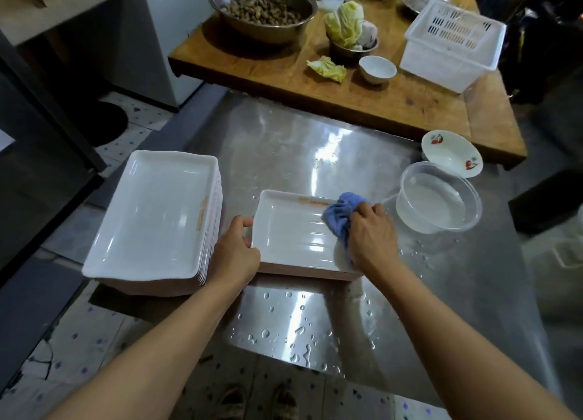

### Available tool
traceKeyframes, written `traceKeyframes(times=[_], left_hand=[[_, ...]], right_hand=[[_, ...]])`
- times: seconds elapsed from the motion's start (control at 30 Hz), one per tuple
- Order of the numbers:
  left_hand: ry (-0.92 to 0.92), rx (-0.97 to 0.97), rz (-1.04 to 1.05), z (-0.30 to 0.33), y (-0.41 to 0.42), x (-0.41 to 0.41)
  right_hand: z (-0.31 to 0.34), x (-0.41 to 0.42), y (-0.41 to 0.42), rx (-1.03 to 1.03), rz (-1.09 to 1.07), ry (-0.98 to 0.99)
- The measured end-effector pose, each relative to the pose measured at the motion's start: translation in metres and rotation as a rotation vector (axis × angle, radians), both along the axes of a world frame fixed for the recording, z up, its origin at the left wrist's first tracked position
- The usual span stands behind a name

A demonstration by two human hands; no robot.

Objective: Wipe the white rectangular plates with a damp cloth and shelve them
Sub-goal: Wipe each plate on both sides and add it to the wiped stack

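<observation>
A single white rectangular plate (287, 230) lies flat on the wet steel table (315, 142) in front of me. My left hand (235, 252) grips its left rim, thumb over the edge. My right hand (372, 233) holds a bunched blue cloth (340, 214) and presses it onto the plate's right side. To the left, at the table's corner, stands a tall stack of white rectangular plates (151, 214), partly overhanging the edge.
A clear plastic tub of water (440, 198) stands right of the plate, a cherry-printed bowl (451, 153) behind it. The wooden table (394, 101) beyond carries a steel bowl (263, 7), cabbage (345, 22), a small white bowl (377, 69) and a white basket (454, 44). Water drops dot the steel.
</observation>
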State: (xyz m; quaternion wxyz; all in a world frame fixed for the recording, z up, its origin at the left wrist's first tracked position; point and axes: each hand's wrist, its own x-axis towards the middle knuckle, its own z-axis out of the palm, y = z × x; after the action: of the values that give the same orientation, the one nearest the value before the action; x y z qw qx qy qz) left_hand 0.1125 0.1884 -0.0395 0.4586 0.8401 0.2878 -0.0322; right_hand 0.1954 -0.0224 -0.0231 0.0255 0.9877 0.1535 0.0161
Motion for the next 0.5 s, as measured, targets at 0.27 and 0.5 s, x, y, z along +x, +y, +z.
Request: traceKeyframes(times=[0.27,0.5], left_hand=[[-0.030,-0.105,0.056,-0.004,0.000,-0.002],[-0.041,-0.138,0.055,-0.007,0.001,-0.002]], right_hand=[[0.007,-0.065,0.049,0.263,0.074,0.273],[-0.013,-0.079,0.081,0.332,0.234,0.188]])
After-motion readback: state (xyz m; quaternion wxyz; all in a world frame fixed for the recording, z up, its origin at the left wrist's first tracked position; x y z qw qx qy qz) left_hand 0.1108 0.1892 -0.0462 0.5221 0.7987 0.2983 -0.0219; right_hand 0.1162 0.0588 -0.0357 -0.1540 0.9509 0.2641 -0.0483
